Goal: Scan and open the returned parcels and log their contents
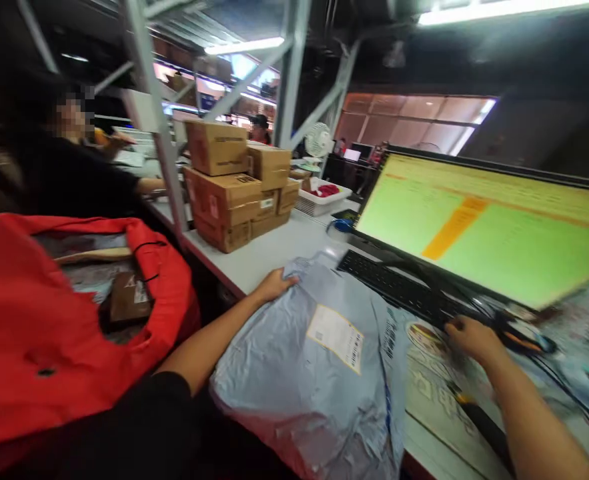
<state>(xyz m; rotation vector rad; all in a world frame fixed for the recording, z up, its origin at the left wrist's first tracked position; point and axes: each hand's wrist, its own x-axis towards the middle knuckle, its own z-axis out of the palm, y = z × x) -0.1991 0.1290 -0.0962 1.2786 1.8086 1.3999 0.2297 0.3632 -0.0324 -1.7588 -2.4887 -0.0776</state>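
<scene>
My left hand [275,285] is closed on the top left corner of a large grey plastic mailing bag [284,367]. The bag bulges and lies tilted over the front edge of the desk, with a white shipping label [337,337] facing up. My right hand [474,339] is at the right end of a black keyboard [391,285]. Its fingers are curled and blurred, and whether they hold anything is unclear. Below that hand, a black handle with a yellow part [479,420] lies on a printed mat [431,393].
A lit monitor [484,227] stands behind the keyboard, with cables at its right. Stacked cardboard boxes [229,200] and a white basket [321,200] sit farther back. At left, a red sack [169,300] gapes open with parcels inside. A co-worker [74,167] sits beyond a metal post [161,133].
</scene>
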